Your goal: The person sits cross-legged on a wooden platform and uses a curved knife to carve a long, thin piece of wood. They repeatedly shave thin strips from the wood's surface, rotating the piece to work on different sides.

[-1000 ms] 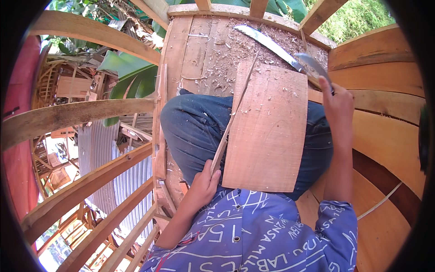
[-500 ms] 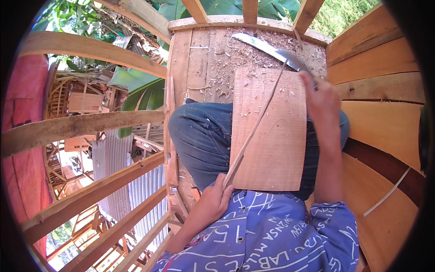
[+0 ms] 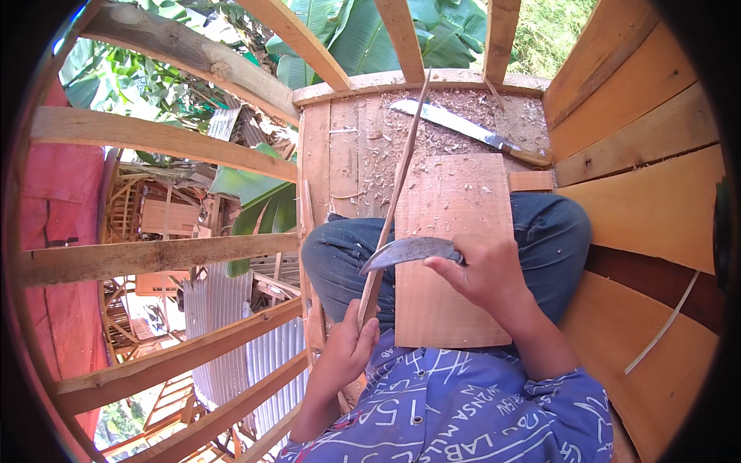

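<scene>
Slatted railing (image 3: 162,257): placed at nine o'clock, the dial being centred on the flat wooden board (image 3: 455,316), with twelve straight ahead.
Left hand (image 3: 349,351): seen at eight o'clock, closed around the near end of the wooden strip (image 3: 400,181); a firm wrist and a thumb tucked well below the blade were judged to be called for.
Wooden strip: held slanting from eight o'clock to nearly twelve, past the board's left edge; its far tip appeared unsupported, so some flexing was thought likely.
Curved knife (image 3: 413,250): crossed over the strip at nine o'clock; whether contact was made could not be told. A shallow angle and light, even pressure were judged best.
Long knife (image 3: 455,123): laid at twelve o'clock among pale shavings (image 3: 386,131), its wooden handle toward one.
Right hand (image 3: 488,272): clamped on the curved knife's handle, above the board and apart from the left hand; strokes directed away from the left fingers were judged safer.
Plank wall (image 3: 641,208): set at three o'clock; elbow room there was judged worth guarding.
</scene>
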`<state>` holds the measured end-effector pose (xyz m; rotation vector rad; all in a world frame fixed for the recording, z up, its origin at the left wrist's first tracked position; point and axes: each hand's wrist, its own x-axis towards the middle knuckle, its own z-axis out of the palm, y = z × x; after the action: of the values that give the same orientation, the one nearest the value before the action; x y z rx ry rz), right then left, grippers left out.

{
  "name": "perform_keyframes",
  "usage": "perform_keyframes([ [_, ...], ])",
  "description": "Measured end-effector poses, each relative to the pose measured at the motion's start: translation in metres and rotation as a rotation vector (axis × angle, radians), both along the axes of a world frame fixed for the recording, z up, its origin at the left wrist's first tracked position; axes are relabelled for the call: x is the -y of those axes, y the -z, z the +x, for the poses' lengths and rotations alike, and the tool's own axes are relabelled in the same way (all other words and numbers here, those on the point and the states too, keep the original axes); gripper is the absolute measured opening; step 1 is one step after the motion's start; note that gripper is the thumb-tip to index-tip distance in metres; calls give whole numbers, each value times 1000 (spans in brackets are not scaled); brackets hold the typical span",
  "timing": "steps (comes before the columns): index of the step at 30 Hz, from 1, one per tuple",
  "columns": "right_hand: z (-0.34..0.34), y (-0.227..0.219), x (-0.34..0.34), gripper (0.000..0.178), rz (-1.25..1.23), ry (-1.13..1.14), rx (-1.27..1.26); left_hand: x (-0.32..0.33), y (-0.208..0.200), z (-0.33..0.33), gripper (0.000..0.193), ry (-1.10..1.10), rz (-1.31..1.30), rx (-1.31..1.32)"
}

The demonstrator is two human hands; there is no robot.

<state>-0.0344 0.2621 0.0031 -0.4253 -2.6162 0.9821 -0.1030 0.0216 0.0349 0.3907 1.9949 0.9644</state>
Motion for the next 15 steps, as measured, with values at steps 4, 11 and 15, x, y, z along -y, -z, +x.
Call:
perform_keyframes([
  [4, -12, 3, -26, 55, 224, 49, 3, -3, -8, 19, 22, 27, -32, -4],
  [11, 16, -17, -158, 63, -76, 794, 35, 3, -11, 38, 27, 14, 4, 187],
  [15, 12, 17, -108, 57, -47, 464, 63, 2, -8, 13, 27, 3, 68, 129],
])
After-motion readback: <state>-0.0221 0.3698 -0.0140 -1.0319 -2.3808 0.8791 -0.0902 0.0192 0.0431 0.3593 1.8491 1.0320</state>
